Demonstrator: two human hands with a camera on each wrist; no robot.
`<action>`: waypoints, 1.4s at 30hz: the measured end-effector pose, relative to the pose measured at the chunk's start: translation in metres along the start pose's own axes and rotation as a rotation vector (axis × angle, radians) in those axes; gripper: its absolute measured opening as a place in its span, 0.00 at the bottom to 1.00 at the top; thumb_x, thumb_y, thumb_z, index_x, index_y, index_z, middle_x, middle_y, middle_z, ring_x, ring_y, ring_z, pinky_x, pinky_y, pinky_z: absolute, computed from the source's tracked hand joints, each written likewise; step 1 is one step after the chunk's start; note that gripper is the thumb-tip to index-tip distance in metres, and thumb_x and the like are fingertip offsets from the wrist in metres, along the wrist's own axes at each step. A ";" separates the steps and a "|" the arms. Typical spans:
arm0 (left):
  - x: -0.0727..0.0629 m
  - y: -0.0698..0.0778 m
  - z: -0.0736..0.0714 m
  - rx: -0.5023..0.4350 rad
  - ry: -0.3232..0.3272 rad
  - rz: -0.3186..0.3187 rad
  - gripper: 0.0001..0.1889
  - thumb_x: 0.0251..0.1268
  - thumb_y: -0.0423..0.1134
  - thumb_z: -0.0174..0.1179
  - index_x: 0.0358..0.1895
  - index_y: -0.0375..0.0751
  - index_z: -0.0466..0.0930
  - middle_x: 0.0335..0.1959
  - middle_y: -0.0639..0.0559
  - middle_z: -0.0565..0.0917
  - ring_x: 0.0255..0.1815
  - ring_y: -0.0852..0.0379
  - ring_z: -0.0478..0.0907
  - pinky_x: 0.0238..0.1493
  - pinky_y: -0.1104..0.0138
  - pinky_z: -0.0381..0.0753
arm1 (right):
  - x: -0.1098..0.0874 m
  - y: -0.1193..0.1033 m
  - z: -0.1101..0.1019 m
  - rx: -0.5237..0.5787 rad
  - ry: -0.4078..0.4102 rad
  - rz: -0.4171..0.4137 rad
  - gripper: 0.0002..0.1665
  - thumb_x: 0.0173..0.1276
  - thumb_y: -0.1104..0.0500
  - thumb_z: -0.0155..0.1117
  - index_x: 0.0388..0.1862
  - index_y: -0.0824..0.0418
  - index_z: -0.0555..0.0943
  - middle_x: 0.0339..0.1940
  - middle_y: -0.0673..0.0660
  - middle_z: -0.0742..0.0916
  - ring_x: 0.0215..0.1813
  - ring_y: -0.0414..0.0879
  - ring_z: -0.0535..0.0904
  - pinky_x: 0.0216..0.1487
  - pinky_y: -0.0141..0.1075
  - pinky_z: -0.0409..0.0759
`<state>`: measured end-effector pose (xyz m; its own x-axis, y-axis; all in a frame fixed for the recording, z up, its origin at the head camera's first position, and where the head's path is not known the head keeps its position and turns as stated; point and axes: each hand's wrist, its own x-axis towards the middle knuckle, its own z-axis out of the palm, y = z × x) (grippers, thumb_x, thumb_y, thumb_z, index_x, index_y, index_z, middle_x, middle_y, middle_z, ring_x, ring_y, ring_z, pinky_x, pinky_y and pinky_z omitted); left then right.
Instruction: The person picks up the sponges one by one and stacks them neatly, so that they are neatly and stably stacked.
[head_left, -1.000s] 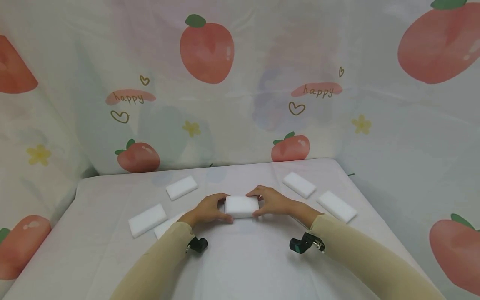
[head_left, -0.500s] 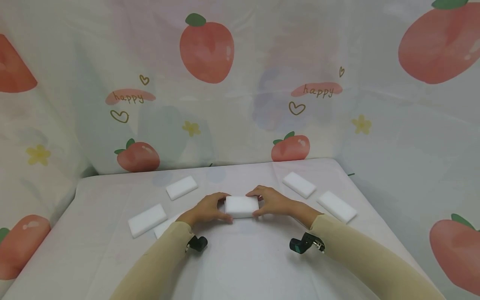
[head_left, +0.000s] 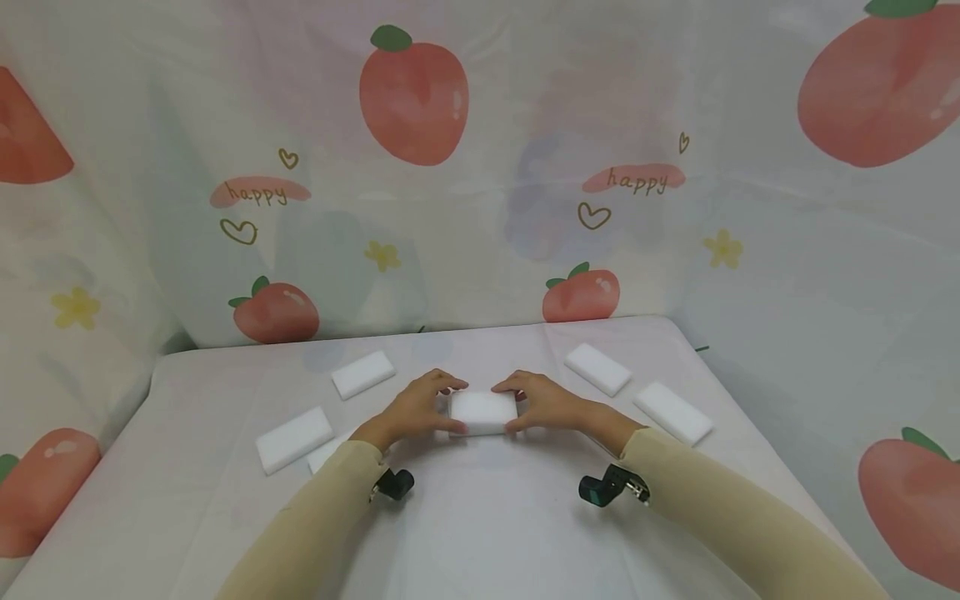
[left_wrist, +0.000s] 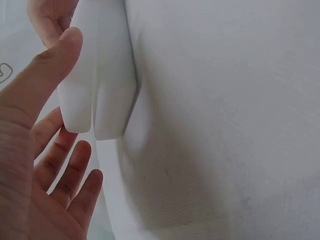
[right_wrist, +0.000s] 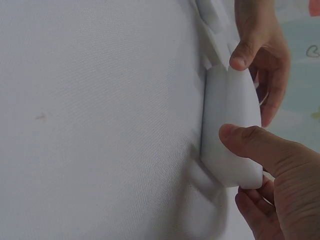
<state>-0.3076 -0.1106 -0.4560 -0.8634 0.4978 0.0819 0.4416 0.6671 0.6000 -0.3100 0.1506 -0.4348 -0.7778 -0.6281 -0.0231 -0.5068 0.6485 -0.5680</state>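
Two white sponge blocks lie stacked in the middle of the table, the upper sponge (head_left: 483, 408) covering the lower sponge (left_wrist: 114, 95) in the head view. A thin seam between them shows in the left wrist view. At the right end, my right hand (head_left: 551, 404) pinches the stack, its thumb (right_wrist: 245, 140) on the near side and its fingers behind. Around the left end is my left hand (head_left: 412, 408), loosely spread. Its thumb (left_wrist: 62, 55) overlaps the upper sponge's edge, and the other fingers fan out beyond the far side.
On the left lie three more white sponges: a back one (head_left: 363, 375), a front one (head_left: 295, 442) and one (head_left: 326, 452) partly hidden by the sleeve. Two others, a back one (head_left: 597, 369) and a nearer one (head_left: 673, 413), lie right. A fruit-print cloth (head_left: 480, 208) hangs behind.
My left hand's fingers have lifted and spread away from the far left side of the stack. The right hand and the sponges have stayed in place.
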 end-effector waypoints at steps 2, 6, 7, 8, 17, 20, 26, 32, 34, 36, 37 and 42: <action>0.000 0.000 0.000 -0.005 -0.008 -0.010 0.37 0.45 0.51 0.78 0.63 0.45 0.78 0.57 0.51 0.77 0.59 0.50 0.76 0.60 0.54 0.74 | 0.000 0.000 0.000 0.005 -0.001 0.004 0.38 0.55 0.53 0.78 0.64 0.61 0.77 0.55 0.55 0.80 0.55 0.51 0.78 0.57 0.44 0.78; 0.001 -0.003 0.002 -0.019 -0.014 -0.010 0.36 0.47 0.50 0.78 0.62 0.45 0.78 0.55 0.51 0.78 0.57 0.52 0.76 0.59 0.56 0.76 | 0.000 0.002 0.000 0.012 0.000 0.011 0.38 0.55 0.53 0.78 0.64 0.61 0.77 0.55 0.55 0.80 0.55 0.51 0.78 0.58 0.44 0.78; 0.001 -0.003 0.002 -0.022 -0.012 -0.008 0.36 0.47 0.50 0.78 0.62 0.45 0.78 0.54 0.52 0.78 0.56 0.53 0.77 0.58 0.57 0.76 | 0.000 0.002 0.001 0.014 0.001 0.012 0.38 0.55 0.53 0.79 0.64 0.61 0.77 0.55 0.54 0.80 0.55 0.50 0.78 0.58 0.44 0.78; 0.001 -0.004 0.003 -0.027 -0.009 -0.005 0.35 0.47 0.50 0.78 0.62 0.45 0.79 0.53 0.52 0.78 0.55 0.53 0.77 0.57 0.59 0.77 | 0.000 0.002 0.001 0.015 0.002 0.013 0.38 0.55 0.53 0.79 0.64 0.61 0.77 0.55 0.54 0.80 0.55 0.50 0.78 0.58 0.44 0.78; -0.002 -0.001 0.004 -0.112 0.011 -0.012 0.33 0.47 0.44 0.78 0.59 0.41 0.80 0.51 0.50 0.78 0.55 0.53 0.78 0.53 0.65 0.81 | -0.001 0.004 0.001 0.027 0.005 0.009 0.38 0.55 0.54 0.79 0.65 0.61 0.77 0.55 0.54 0.80 0.56 0.51 0.78 0.58 0.45 0.78; -0.003 0.000 0.005 -0.120 0.017 -0.019 0.33 0.47 0.44 0.78 0.59 0.41 0.80 0.50 0.50 0.78 0.55 0.52 0.78 0.53 0.65 0.81 | -0.001 0.005 0.001 0.028 0.006 0.006 0.39 0.54 0.53 0.79 0.64 0.61 0.77 0.54 0.54 0.80 0.56 0.51 0.78 0.58 0.45 0.78; -0.002 -0.002 0.008 -0.130 0.020 -0.033 0.33 0.47 0.45 0.78 0.59 0.42 0.79 0.50 0.49 0.78 0.55 0.51 0.79 0.53 0.65 0.81 | -0.002 0.005 -0.001 0.023 0.006 0.005 0.40 0.54 0.53 0.79 0.64 0.61 0.77 0.54 0.53 0.80 0.56 0.50 0.77 0.59 0.44 0.78; -0.003 -0.003 0.009 -0.134 0.023 -0.044 0.33 0.47 0.44 0.79 0.59 0.42 0.79 0.50 0.49 0.78 0.55 0.50 0.80 0.53 0.65 0.81 | -0.007 0.006 -0.008 0.041 0.012 -0.006 0.41 0.53 0.53 0.80 0.64 0.63 0.76 0.54 0.55 0.80 0.57 0.52 0.77 0.62 0.47 0.76; -0.003 -0.003 0.009 -0.134 0.023 -0.048 0.33 0.47 0.44 0.79 0.59 0.42 0.79 0.50 0.49 0.78 0.54 0.50 0.80 0.53 0.65 0.81 | -0.008 0.009 -0.010 0.039 0.017 -0.010 0.40 0.53 0.53 0.80 0.64 0.64 0.76 0.53 0.55 0.81 0.57 0.52 0.78 0.62 0.47 0.76; -0.003 -0.003 0.010 -0.137 0.023 -0.052 0.33 0.46 0.44 0.79 0.59 0.42 0.79 0.50 0.50 0.78 0.54 0.50 0.80 0.53 0.65 0.81 | -0.011 0.012 -0.013 0.039 0.021 -0.007 0.40 0.54 0.53 0.79 0.64 0.64 0.76 0.54 0.55 0.81 0.57 0.53 0.78 0.62 0.47 0.76; -0.003 -0.003 0.010 -0.141 0.024 -0.054 0.33 0.46 0.44 0.79 0.59 0.41 0.79 0.50 0.50 0.78 0.54 0.50 0.80 0.54 0.65 0.81 | -0.012 0.013 -0.014 0.042 0.024 -0.005 0.40 0.54 0.53 0.79 0.64 0.64 0.76 0.54 0.55 0.82 0.57 0.53 0.78 0.62 0.47 0.76; -0.003 -0.001 0.010 -0.145 0.026 -0.053 0.33 0.46 0.43 0.79 0.59 0.41 0.79 0.50 0.49 0.78 0.54 0.50 0.80 0.54 0.64 0.81 | -0.020 0.017 -0.023 0.054 0.048 -0.008 0.39 0.56 0.54 0.77 0.64 0.66 0.75 0.58 0.59 0.82 0.58 0.55 0.78 0.63 0.49 0.74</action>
<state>-0.3029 -0.1075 -0.4650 -0.8912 0.4487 0.0663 0.3572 0.6043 0.7122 -0.3117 0.1838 -0.4245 -0.7914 -0.6110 0.0200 -0.4931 0.6186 -0.6118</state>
